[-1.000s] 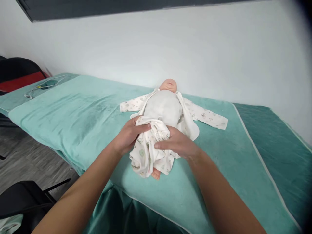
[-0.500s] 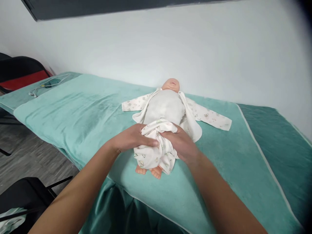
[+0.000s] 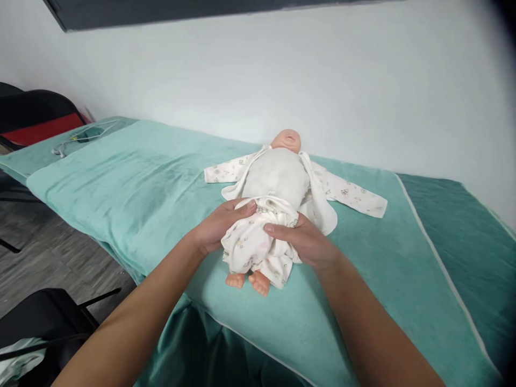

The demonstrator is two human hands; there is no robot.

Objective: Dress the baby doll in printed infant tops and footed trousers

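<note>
A baby doll (image 3: 276,173) lies on its back, its head by the wall and its feet (image 3: 260,282) toward me. An open white printed jacket (image 3: 350,196) is on its arms, leaving the pale cloth torso bare. White printed baby pants (image 3: 250,244) are bunched around the doll's legs, with the feet poking out below. My left hand (image 3: 220,226) grips the pants at the waistband's left side, thumb on top. On the other side, my right hand (image 3: 308,239) holds the gathered fabric, its thumb lying across the front. Fingers under the cloth are hidden.
The doll rests on a bed with a green cover (image 3: 145,172). A pale cable (image 3: 86,134) lies at the bed's far left. Black chairs stand at the left, one (image 3: 44,317) with cloth on it. A white wall (image 3: 258,75) runs behind the bed.
My left thumb has shifted up to the waistband, and my right thumb now lies over the front of the pants. More of the doll's feet shows, and the view has moved slightly.
</note>
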